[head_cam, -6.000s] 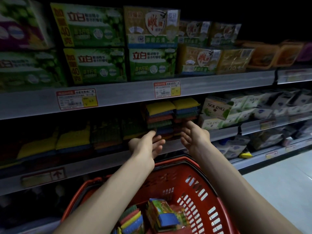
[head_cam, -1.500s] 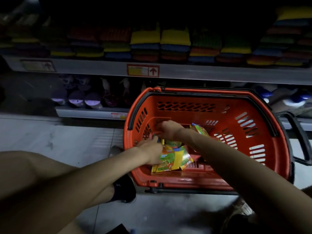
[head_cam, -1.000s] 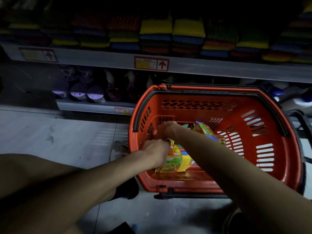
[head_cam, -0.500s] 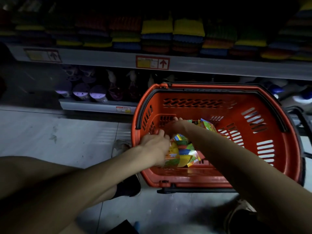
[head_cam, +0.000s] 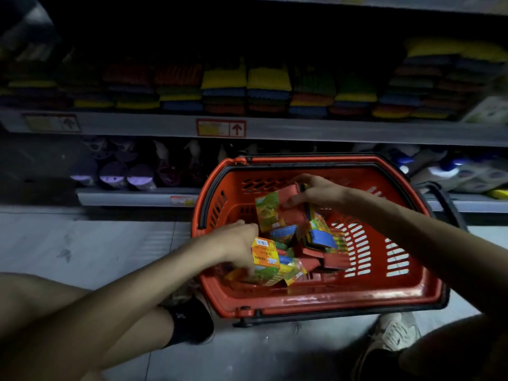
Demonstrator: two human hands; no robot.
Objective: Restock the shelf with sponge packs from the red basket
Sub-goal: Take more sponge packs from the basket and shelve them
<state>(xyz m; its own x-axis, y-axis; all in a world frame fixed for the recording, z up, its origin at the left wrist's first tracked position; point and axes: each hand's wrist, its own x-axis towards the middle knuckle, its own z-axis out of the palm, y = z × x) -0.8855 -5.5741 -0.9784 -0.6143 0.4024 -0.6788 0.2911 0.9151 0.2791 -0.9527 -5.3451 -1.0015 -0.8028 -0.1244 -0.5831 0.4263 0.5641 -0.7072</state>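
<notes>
The red basket stands on the floor before the shelves, with several sponge packs inside. My right hand grips a sponge pack with a green label and lifts it above the others. My left hand reaches into the basket's left side and holds a second sponge pack with an orange-yellow label. More packs lie between them. Stacked colourful sponges fill the shelf above the basket.
A lower shelf behind the basket holds purple round items on the left and blue-white packs on the right. The basket's black handle hangs at its right. My shoes stand on the grey floor beside it.
My right hand has raised a pack up from the pile toward the basket's back. My left hand has taken hold of another pack at the left. The view has come closer to the basket.
</notes>
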